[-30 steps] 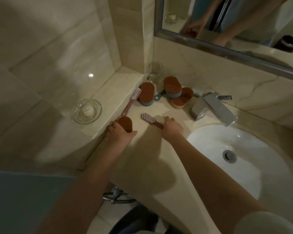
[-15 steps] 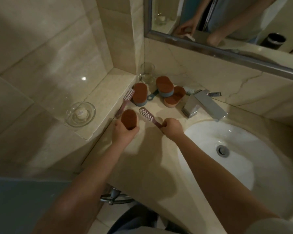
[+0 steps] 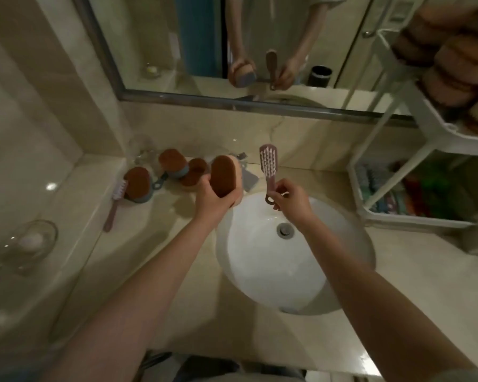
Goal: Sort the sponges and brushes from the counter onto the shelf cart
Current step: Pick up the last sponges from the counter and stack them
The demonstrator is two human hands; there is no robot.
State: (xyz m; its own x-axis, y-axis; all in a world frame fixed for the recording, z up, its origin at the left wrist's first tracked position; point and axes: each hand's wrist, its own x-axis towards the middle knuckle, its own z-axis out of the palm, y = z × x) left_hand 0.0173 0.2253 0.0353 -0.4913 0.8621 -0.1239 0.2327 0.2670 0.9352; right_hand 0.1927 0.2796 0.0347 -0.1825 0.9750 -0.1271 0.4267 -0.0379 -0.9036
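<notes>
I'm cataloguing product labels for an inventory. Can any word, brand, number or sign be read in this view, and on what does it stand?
No text can be read anywhere.
The sponge in the left hand: no print shows.
The brush in the right hand: no print shows.
The colourful items on the lower tier of the shelf cart: too blurred to tell.
The pale plate reflected in the mirror, top right: blurred, unreadable.

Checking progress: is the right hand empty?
No, the right hand pinches the handle of a pink brush above the sink.
</notes>
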